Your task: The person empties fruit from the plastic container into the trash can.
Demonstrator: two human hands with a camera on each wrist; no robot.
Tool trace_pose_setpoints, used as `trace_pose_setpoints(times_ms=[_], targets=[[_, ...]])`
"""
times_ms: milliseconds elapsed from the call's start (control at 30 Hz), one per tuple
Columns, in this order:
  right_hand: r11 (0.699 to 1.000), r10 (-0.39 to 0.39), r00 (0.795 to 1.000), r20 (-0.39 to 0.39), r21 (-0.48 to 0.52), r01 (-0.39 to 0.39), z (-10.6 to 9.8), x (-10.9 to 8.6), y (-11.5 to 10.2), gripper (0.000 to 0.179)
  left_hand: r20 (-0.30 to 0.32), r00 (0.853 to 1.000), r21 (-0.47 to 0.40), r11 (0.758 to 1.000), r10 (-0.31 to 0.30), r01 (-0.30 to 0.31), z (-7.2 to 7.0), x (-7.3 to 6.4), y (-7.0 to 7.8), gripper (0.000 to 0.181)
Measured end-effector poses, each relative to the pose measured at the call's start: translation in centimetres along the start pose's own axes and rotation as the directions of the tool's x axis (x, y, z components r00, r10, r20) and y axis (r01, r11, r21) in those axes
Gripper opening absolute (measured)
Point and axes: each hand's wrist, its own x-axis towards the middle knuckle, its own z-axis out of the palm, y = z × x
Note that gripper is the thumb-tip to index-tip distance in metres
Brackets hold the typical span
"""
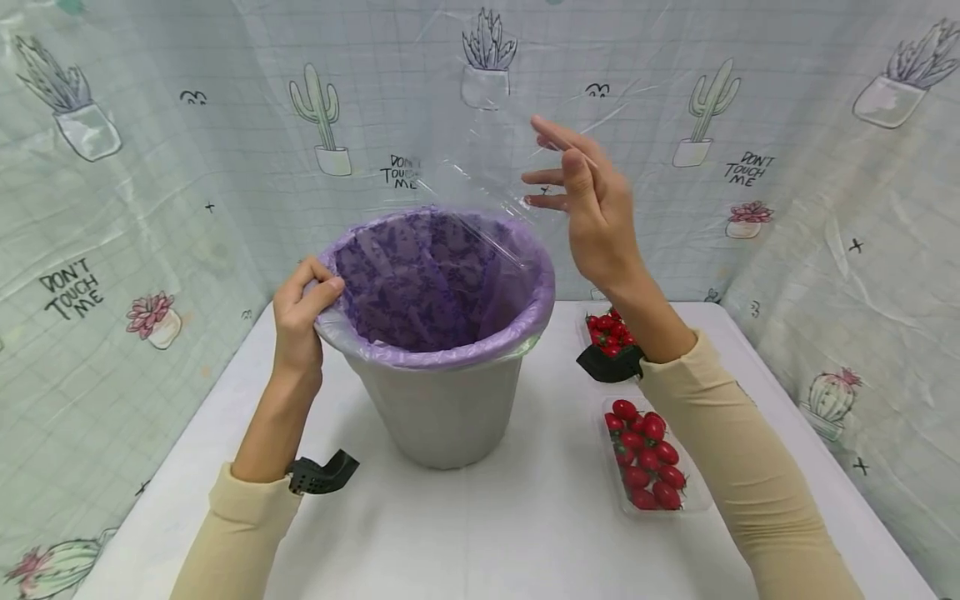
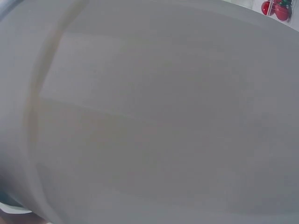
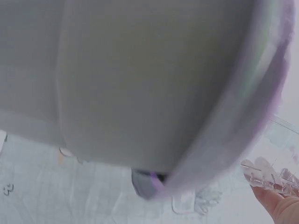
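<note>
A grey trash can (image 1: 442, 417), lined with a purple bag (image 1: 442, 358) folded over its rim, stands on the white table. My left hand (image 1: 300, 304) grips its left rim, thumb on top of the liner. Above the right side of the opening my right hand (image 1: 592, 208) is raised, fingers spread and fairly straight. Crumpled clear plastic film (image 1: 480, 200) stretches from beside these fingers down over the can's mouth. The right wrist view shows clear plastic (image 3: 275, 182) against the fingers. In the left wrist view the can's grey wall (image 2: 154, 112) hides the left fingers.
Right of the can, a clear tray (image 1: 648, 462) of cherry tomatoes sits under the right forearm. Behind it is another tomato tray (image 1: 607, 332), partly covered by the black wrist mount (image 1: 611, 364). Cactus-printed curtain (image 1: 225, 167) surrounds the table.
</note>
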Motion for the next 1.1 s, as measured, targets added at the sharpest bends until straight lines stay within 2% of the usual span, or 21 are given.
trace_pose_setpoints(times_ms=[133, 367, 533, 667, 867, 1100], targets=[[1.000, 0.003, 0.999, -0.036, -0.006, -0.003, -1.6, 0.0, -0.2, 0.041, -0.002, 1.000, 0.002, 1.000, 0.005, -0.005, -0.1, 0.0, 0.0, 0.020], [0.999, -0.010, 0.998, -0.057, -0.041, 0.008, -4.1, -0.4, 0.2, 0.040, -0.001, 1.000, -0.018, 1.000, 0.012, -0.012, -0.2, 0.0, 0.0, 0.020], [0.996, 0.006, 0.995, -0.096, -0.085, -0.014, -6.0, -1.0, 0.7, 0.040, 0.003, 1.000, -0.019, 1.000, 0.021, -0.021, -0.1, 0.0, -0.1, 0.020], [0.995, 0.070, 0.987, -0.141, -0.063, -0.080, -7.5, -1.7, 1.3, 0.038, -0.001, 1.000, -0.019, 0.999, 0.026, -0.026, 0.0, 0.1, -0.1, 0.020], [0.977, 0.210, 0.960, -0.187, 0.004, -0.213, -9.6, -2.7, 2.1, 0.038, -0.006, 1.000, -0.021, 0.999, 0.029, -0.029, -0.1, 0.0, -0.1, 0.020], [0.955, 0.261, 0.930, -0.259, -0.073, -0.288, -12.4, -3.8, 2.8, 0.038, -0.011, 1.000, -0.043, 0.999, 0.029, -0.029, 0.0, 0.0, 0.0, 0.018]])
